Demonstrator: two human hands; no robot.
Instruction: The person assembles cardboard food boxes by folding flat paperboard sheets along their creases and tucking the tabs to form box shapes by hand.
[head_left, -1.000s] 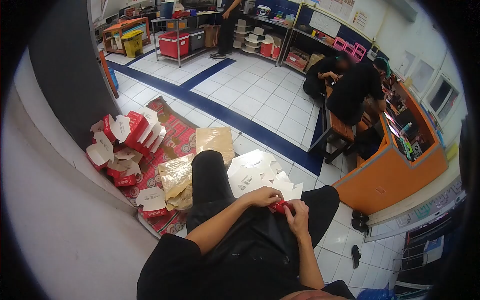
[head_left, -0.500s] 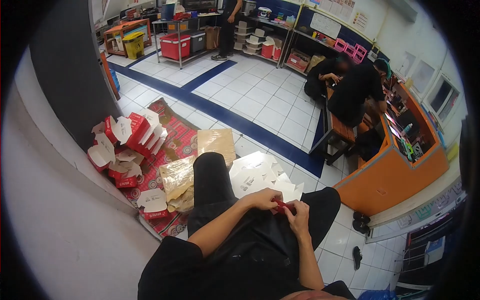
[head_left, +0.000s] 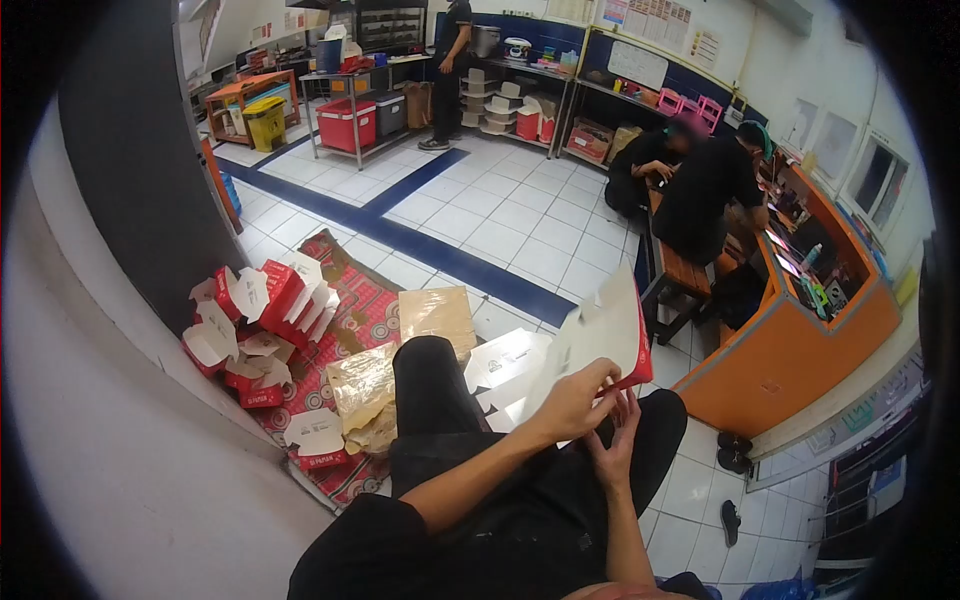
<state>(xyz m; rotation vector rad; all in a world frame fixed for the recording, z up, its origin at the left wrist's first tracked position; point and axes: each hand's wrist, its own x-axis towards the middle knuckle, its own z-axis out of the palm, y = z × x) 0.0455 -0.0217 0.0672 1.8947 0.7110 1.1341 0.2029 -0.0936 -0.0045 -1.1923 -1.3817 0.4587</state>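
Black cloth covers the spread legs, and both bare forearms reach across it, so the work sits at a comfortable arm's length. The left hand [head_left: 572,402] has its grip pinching the lower edge of a red-and-white box [head_left: 600,325]; the right hand [head_left: 614,448] comes up from below, its fingers curled near that edge — whether they pinch the card or only brace it, I cannot tell. The box is held tilted above the space between the knees, toward the right one, its pale inner face showing, and the hands sit close together, probably because thin card flexes unless steadied.

Just past it, smooth white card sheets [head_left: 505,360] lie flat between the knees, apparently placed within easy reach. To the left are two brown parcels, one squarish [head_left: 436,315] and one in shiny, wrinkled wrapping [head_left: 362,378]. A red patterned mat [head_left: 345,270] spreads beyond, likely there to keep card off the tiles — at its left side, folded boxes [head_left: 285,300] pile up askew, flaps gaping.

Farther right stands an angular orange tabletop [head_left: 770,375], with a person [head_left: 703,205] in black leaning toward it. Farthest off, a steel tabletop [head_left: 332,76] stands over a hard-sided red cooler [head_left: 347,122]
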